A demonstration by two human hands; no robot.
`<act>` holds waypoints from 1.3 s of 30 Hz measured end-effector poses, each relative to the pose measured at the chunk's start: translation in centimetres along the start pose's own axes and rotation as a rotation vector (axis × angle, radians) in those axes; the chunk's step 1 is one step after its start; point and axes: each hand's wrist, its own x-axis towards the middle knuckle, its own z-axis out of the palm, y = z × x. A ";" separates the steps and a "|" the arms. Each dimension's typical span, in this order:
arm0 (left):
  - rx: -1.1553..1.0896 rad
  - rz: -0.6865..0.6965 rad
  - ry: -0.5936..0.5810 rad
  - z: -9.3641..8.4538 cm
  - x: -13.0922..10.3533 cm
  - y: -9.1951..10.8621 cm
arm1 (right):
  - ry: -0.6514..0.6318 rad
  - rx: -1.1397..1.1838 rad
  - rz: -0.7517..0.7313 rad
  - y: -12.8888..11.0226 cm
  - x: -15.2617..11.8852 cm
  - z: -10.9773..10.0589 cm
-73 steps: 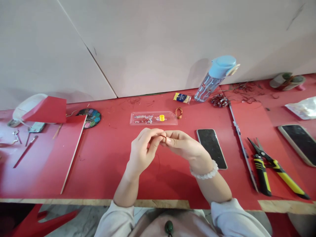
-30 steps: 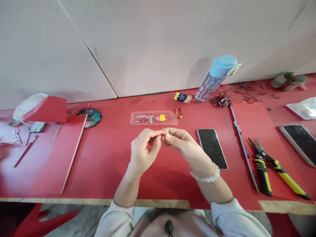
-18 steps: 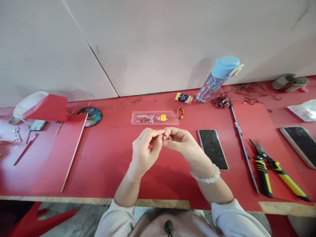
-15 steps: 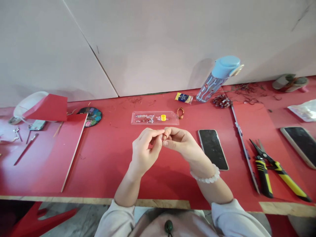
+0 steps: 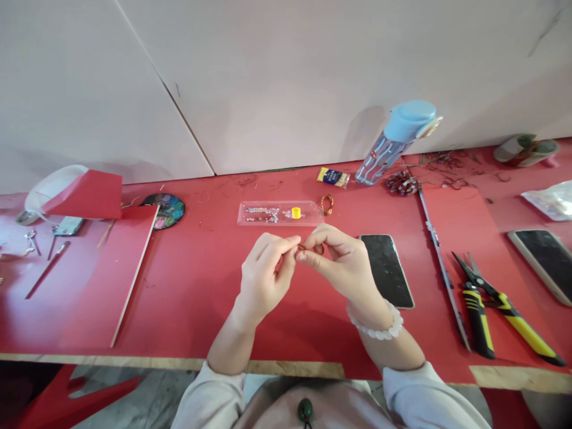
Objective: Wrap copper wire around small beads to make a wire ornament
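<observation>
Red tabletop (image 5: 196, 286): clear tray (image 5: 310, 208) holds beads (image 5: 270, 216), yellow cap (image 5: 295, 213); right hand (image 5: 346, 265) pinches strand (image 5: 302, 247).

Soft, fairly bright light, violet glare on the red table (image 5: 187, 286) at far left, faint bottle (image 5: 395, 142) shadow slanting leftward across the wall (image 5: 268, 89) at upper right, dim shade below my left hand (image 5: 266, 271) and right hand (image 5: 348, 268), thin strand (image 5: 302, 248) between them indistinct, edges stretched

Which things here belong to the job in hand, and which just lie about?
In use: thin strand, pinched between left hand and right hand; probably the bead tray.

Apparently lying about: central phone, blue-lidded bottle, paint palette, shears.
</observation>
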 end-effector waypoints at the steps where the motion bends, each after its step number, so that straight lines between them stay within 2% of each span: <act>1: -0.001 0.012 -0.007 0.0 0.0 0.0 | 0.002 -0.011 -0.009 0.0 0.0 -0.1; 7: -0.010 0.038 -0.017 0.0 0.0 0.2 | -0.005 0.021 0.001 -0.4 0.0 -0.4; 13: -0.042 -0.007 0.012 0.2 0.0 0.2 | -0.043 0.124 0.097 -0.9 -0.1 -0.5; 17: -0.107 -0.016 -0.001 0.4 -0.1 0.2 | -0.126 0.447 0.341 -0.1 0.1 -0.4; 20: -0.156 -0.032 0.000 0.3 -0.2 0.2 | -0.305 0.694 0.570 0.9 0.6 0.0; 22: -0.178 -0.051 -0.005 0.3 -0.2 0.2 | -0.415 0.772 0.627 1.3 0.7 0.3; 23: -0.181 -0.060 -0.006 0.2 -0.2 0.2 | -0.426 0.768 0.614 1.4 0.7 0.4; 25: -0.172 -0.070 0.006 0.2 -0.1 0.1 | -0.334 0.661 0.505 1.2 0.5 0.4; 29: -0.065 -0.112 0.053 0.2 0.2 -0.2 | -0.025 0.208 0.081 0.2 -0.3 0.0; 31: -0.010 -0.134 0.073 0.1 0.3 -0.4 | 0.071 -0.026 -0.133 -0.2 -0.5 0.0; 33: 0.009 -0.133 0.090 0.1 0.4 -0.4 | 0.130 -0.237 -0.286 -0.2 -0.7 0.3; 36: 0.019 -0.131 0.097 0.2 0.3 -0.4 | 0.186 -0.493 -0.416 0.4 -0.8 1.1; 39: 0.026 -0.140 0.093 0.3 0.2 -0.4 | 0.267 -0.654 -0.501 0.9 -0.9 1.6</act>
